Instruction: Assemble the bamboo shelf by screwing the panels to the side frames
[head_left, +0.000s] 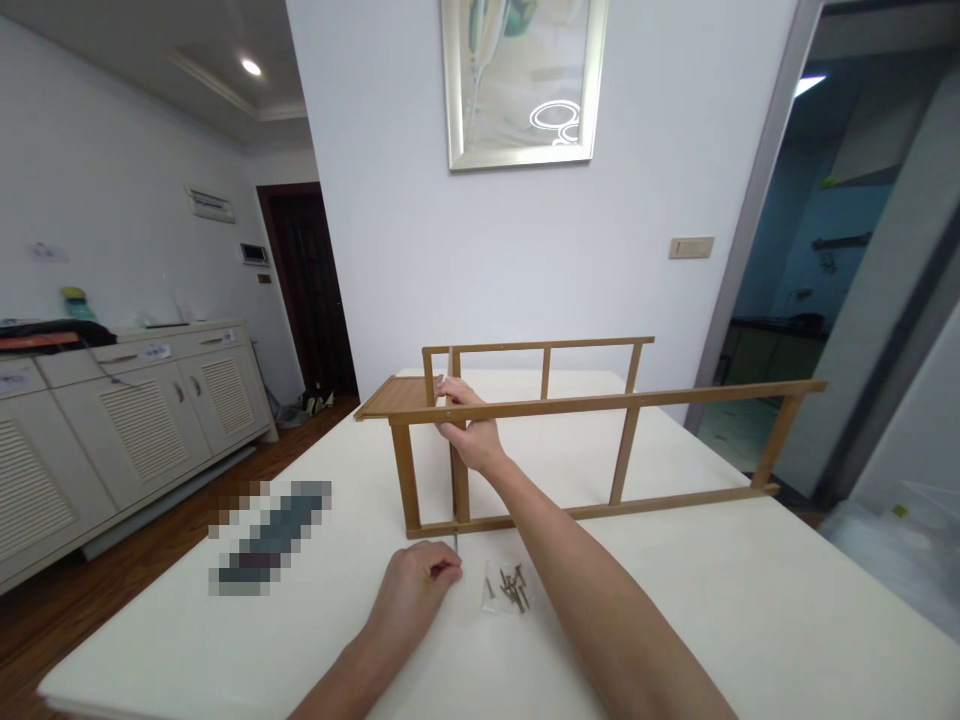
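Note:
A wooden rack frame (555,408) lies on its side on the white table, with two ladder-like sides and a slatted wooden panel (401,395) at its left end. My right hand (474,432) reaches over the near side and wraps its fingers around a wooden crosspiece near that panel. Below the frame's lower rail, my left hand (416,590) is closed in a pinch on a thin metal hex key (456,544), which points up toward the rail. Beside it lies a small clear bag (495,600) with several bronze-coloured screws (514,588) on it.
The white table (300,640) reaches nearly to the wall. A blurred-out dark object (274,535) lies on its left part. Cabinets (150,420) stand at the far left, and clear plastic wrapping (900,550) is beyond the right edge.

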